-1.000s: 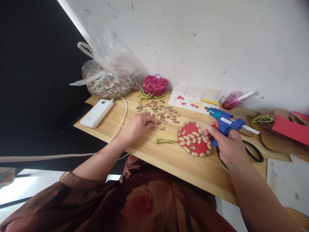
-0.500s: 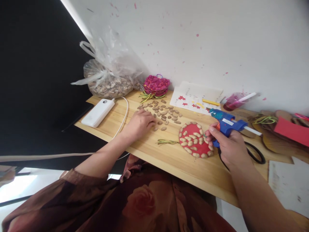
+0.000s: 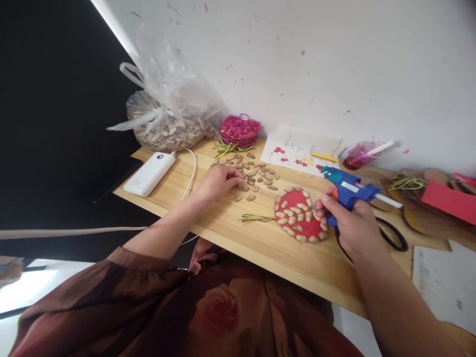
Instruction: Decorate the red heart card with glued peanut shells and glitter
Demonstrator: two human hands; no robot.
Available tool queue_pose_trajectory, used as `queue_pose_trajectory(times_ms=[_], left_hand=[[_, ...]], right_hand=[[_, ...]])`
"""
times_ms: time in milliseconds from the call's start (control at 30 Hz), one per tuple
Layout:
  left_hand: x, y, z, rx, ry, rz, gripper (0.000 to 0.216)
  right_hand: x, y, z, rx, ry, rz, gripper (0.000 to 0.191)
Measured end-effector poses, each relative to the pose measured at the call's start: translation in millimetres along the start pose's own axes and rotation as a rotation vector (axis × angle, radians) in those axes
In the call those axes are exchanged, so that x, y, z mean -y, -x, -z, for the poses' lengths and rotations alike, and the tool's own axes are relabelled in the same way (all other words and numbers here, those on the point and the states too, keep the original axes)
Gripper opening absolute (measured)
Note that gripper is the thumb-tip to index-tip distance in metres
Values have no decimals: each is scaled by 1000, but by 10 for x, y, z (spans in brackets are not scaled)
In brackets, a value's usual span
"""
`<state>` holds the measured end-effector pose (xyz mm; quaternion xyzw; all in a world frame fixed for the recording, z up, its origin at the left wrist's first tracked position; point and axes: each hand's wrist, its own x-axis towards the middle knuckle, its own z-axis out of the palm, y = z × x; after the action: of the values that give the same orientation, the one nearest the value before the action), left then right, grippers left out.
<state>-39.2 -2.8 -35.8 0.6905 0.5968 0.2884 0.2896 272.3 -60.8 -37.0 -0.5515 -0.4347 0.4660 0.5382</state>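
My left hand (image 3: 221,182) is over the loose peanuts (image 3: 260,176), its thumb and fingers pinched together at the pile's near left side. Whatever lies between those fingertips is too small to make out. In my right hand (image 3: 353,223) is a blue glue gun (image 3: 345,188) with a white glue stick in its back; its nozzle points left and away from me. Just left of that hand lies a red disc (image 3: 297,199) edged with peanuts, more of them set in rows across it. A yellow-green and dark tassel (image 3: 256,218) extends from its left side.
At the back left stand a clear bag of peanuts (image 3: 167,131) and a white power bank (image 3: 148,173) with a cable. Behind the pile sit a pink peanut ornament (image 3: 240,130) and paper with red stars (image 3: 275,159). A purple-stained cup (image 3: 359,154) and red card (image 3: 449,201) are at right.
My left hand has lifted slightly from the tabletop, and its fingers have drawn from a spread reach into a pinch. My right hand and the glue gun stay in place.
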Motion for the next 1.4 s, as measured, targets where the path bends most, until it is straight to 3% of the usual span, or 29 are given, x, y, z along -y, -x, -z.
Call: queue_pose_trajectory(times_ms=[233, 400, 533, 700, 800, 933, 1133, 1400], left_hand=[[40, -11, -18, -31, -34, -57, 10], [105, 72, 163, -117, -82, -118, 17], [146, 167, 308, -32, -192, -158, 15], [171, 209, 265, -1, -344, -226, 15], [161, 190, 235, -33, -281, -189, 14], [161, 143, 233, -74, -81, -34, 19], [249, 100, 114, 23, 261, 98, 23], [202, 91, 239, -98, -106, 16, 15]], right_hand=[[-21, -10, 12, 6, 5, -8, 34], [-11, 16, -3, 3, 4, -7, 32], [12, 22, -15, 7, 3, -14, 33], [3, -8, -14, 18, -6, -1, 34], [-27, -25, 8, 13, 1, 16, 31], [-44, -23, 25, 14, 6, 18, 30], [-13, 1, -4, 24, -2, 11, 31], [-29, -17, 14, 16, 1, -9, 31]])
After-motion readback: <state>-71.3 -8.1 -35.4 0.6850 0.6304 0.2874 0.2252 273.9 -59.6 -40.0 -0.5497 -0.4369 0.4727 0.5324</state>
